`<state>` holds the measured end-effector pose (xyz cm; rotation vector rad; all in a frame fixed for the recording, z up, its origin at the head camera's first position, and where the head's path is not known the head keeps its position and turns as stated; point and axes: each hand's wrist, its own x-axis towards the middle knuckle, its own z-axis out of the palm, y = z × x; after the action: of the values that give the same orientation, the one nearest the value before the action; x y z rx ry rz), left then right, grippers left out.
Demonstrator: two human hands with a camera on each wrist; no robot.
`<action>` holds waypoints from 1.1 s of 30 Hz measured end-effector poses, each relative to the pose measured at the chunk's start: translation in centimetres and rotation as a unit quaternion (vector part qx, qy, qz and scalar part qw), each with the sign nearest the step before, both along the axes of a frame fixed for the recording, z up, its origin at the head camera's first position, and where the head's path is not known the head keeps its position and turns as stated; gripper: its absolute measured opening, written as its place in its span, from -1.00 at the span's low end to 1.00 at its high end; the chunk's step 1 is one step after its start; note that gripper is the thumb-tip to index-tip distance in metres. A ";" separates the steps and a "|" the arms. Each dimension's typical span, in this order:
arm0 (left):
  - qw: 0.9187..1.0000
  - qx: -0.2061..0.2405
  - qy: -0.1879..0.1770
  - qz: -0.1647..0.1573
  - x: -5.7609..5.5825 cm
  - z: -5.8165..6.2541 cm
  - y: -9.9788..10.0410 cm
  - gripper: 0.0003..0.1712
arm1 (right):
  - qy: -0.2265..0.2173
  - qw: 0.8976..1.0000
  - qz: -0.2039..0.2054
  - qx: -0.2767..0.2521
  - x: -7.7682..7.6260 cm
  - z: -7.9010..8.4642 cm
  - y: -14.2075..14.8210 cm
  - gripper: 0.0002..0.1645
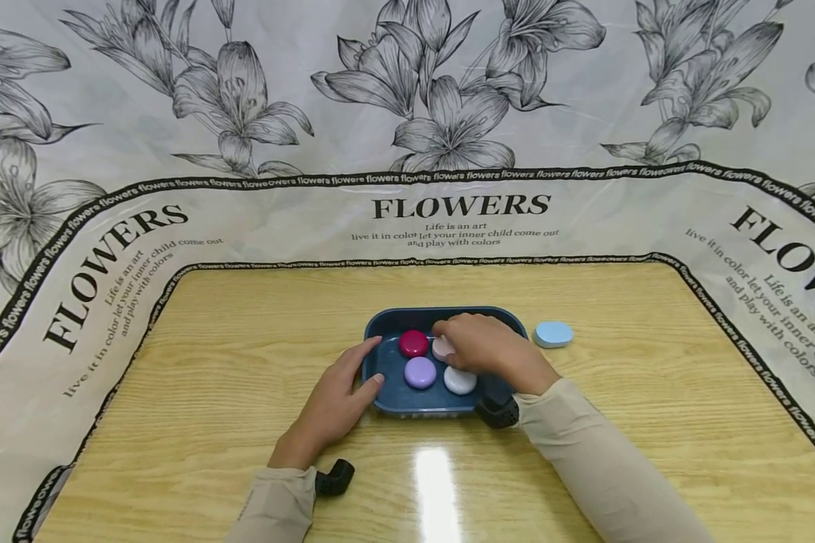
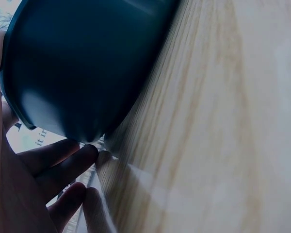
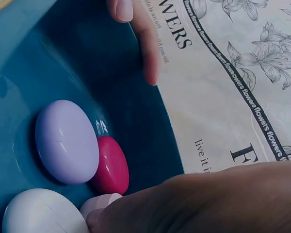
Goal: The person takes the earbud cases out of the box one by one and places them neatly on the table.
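Note:
A dark blue tray [image 1: 407,405] stands on the table with several smooth, glossy rounded pieces inside. My left hand [image 1: 331,396] holds its left end, with thumb and index finger over the rim and other fingers along the outer wall [image 2: 82,73]. Inside the tray, my right hand [image 1: 492,348] pinches a pale pink piece [image 3: 98,203] that it partly covers. Around that piece lie a magenta oval piece [image 1: 413,343], a lilac one [image 1: 420,373] and a white one [image 1: 459,381]. Outside, right of the tray, sits a light blue rounded block [image 1: 553,334].
The wood-grain table [image 1: 244,324] is bordered by a white flower-print cloth [image 1: 462,219] at the back and sides. Each wrist wears a black camera mount, the left one [image 1: 335,477] above the table in front of the tray.

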<state>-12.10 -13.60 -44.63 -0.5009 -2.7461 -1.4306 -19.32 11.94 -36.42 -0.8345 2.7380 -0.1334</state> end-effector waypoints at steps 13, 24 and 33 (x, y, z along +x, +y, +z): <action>1.000 -0.005 -0.005 0.003 0.0 -0.1 0.0 -0.34 | -0.029 1.000 0.009 -0.007 -0.3 0.4 0.0 -0.54; 1.000 -0.001 0.007 0.001 -0.2 -0.2 -0.1 -0.34 | -0.015 0.999 0.017 -0.037 -0.6 0.2 0.6 -0.53; 1.000 -0.005 0.005 0.002 -0.1 -0.2 0.0 -0.35 | 0.000 0.998 0.000 -0.056 -0.6 0.1 0.8 -0.42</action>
<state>-12.20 -13.65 -44.78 -0.5003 -2.7459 -1.4095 -19.88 12.74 -36.31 -0.8636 2.7513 -0.2895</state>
